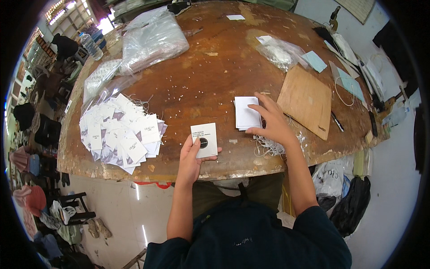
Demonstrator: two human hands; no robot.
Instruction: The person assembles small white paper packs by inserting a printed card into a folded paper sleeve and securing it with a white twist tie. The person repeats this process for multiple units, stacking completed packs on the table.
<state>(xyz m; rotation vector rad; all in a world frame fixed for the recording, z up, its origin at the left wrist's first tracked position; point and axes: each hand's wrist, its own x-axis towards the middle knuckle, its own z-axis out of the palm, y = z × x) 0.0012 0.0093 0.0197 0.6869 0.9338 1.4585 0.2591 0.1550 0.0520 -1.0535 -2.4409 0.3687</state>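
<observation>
In my left hand (191, 160) is a white printed card (207, 138) with a black round mark, gripped between the thumb and the fingers beneath it. My right hand (271, 120) lies along the right side of a stack of blank white cards (247, 112), its fingers spread and the thumb by the near corner. Below that hand is a tangle of white strings (268, 147). To the left spreads a loose heap of white and grey hang tags (121, 132), some with strings.
Clear plastic bags (154, 40) lie at the far left, near a water bottle (91, 46). A wooden board (306, 101), a pen (337, 121) and another plastic bag (280, 53) are on the right. Small white bits dot the brown table (215, 80).
</observation>
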